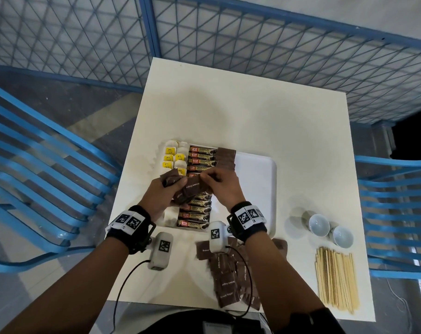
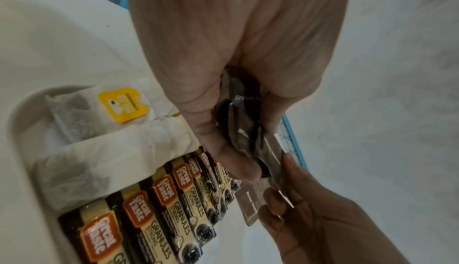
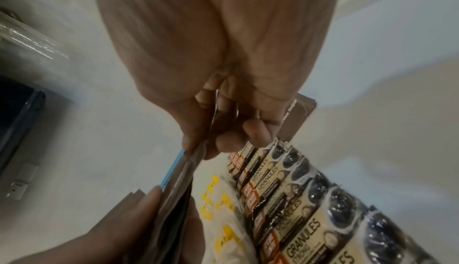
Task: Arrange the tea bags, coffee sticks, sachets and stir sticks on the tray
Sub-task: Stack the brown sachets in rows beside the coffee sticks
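Your left hand and right hand both pinch the brown sugar sachets above the coffee sticks; the started sachet row lies just beyond on the tray.

A café-like seating corner: white table, blue slatted chairs, blue mesh partition.

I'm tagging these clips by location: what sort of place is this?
Probably a café-style refreshment corner: a small white table, slatted blue chairs, blue mesh partitions, and a tray being stocked.
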### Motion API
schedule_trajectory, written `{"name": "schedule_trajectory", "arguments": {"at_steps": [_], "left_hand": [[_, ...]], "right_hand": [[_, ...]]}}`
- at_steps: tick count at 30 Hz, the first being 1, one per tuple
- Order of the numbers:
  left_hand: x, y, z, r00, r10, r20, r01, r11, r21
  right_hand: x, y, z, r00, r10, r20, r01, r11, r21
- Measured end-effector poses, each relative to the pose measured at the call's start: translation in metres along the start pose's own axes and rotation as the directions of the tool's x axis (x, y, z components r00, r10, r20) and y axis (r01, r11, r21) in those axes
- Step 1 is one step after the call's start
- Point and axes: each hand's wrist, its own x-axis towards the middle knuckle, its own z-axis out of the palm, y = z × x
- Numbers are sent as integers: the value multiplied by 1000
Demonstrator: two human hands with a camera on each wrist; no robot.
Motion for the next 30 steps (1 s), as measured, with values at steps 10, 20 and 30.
{"name": "schedule_trajectory", "arguments": {"at_steps": [10,20,30], "left_hand": [[1,-3,-1,997,30,-70,-32,999,-26],[-2,2,2,998,56,-41,-50,989,137],[4,-5,5,992,91,-81,-82,990,113]], "right_hand": [[-8,0,7,997,50,64,-45,996,-70],[-9,-11,6,986,-107,129,123,985,-118],[-4,-8,-1,998,-15,62,22,991,-130]]}}
